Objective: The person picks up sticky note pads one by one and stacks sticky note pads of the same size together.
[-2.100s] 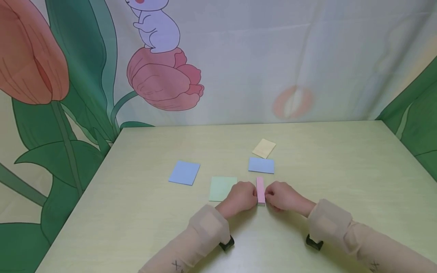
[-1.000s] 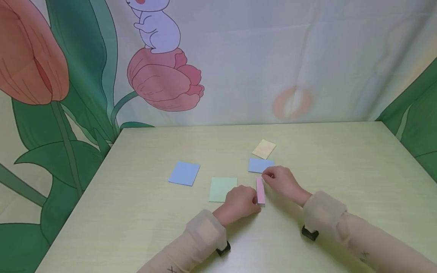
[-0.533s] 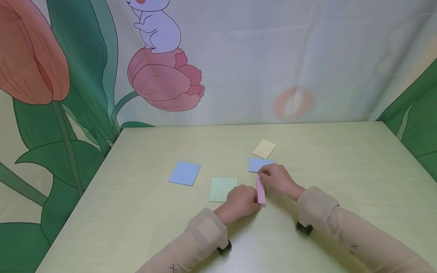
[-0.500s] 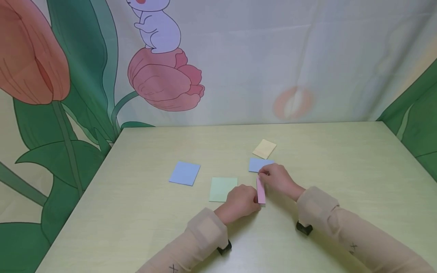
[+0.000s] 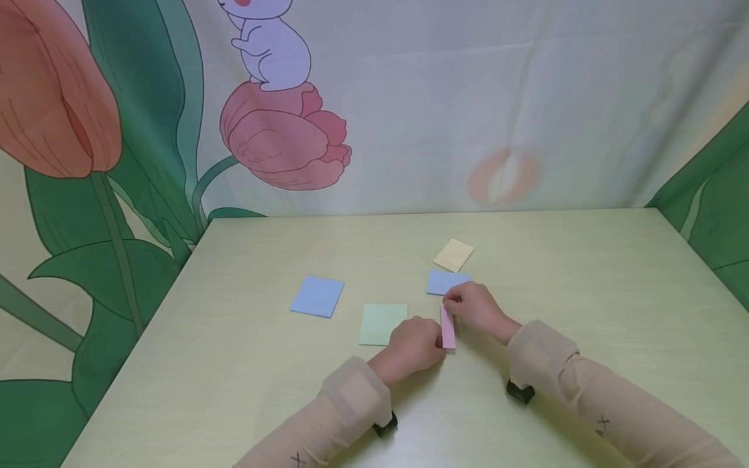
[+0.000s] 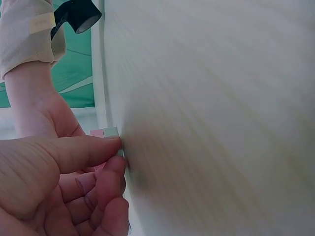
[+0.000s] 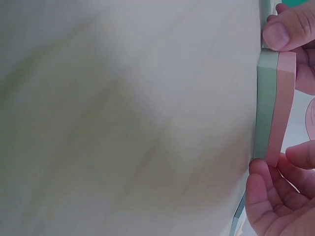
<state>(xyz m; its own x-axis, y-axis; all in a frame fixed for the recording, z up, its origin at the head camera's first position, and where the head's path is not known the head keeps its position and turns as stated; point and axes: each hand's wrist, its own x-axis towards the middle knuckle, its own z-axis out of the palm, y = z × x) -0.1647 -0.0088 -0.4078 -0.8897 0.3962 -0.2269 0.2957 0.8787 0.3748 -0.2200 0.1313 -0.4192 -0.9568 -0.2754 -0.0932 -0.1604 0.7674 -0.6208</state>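
Observation:
In the head view a narrow pink sticky note pad (image 5: 448, 330) lies lengthwise away from me between both hands. The right wrist view shows it stacked on a green sticky note pad (image 7: 266, 103) of the same narrow shape, which sits against the table. My left hand (image 5: 414, 342) has curled fingers at the near end, its thumb (image 7: 276, 35) at the end of the stack. With bent fingers, my right hand (image 5: 478, 309) pinches around the far end of the two pads. The right fingertips (image 7: 260, 169) touch that end.
Left of the hands are a square green pad (image 5: 377, 324), partly behind the left hand, and a blue pad (image 5: 317, 297). Beyond the right hand lie another blue pad (image 5: 446, 281) and a pale yellow pad (image 5: 453, 255). A printed curtain (image 5: 421, 117) hangs behind the table (image 5: 234, 390).
My right hand has moved from the pink pad's right side to its far end. The left hand has shifted slightly toward the near end. Over the last half second both hands stay almost still.

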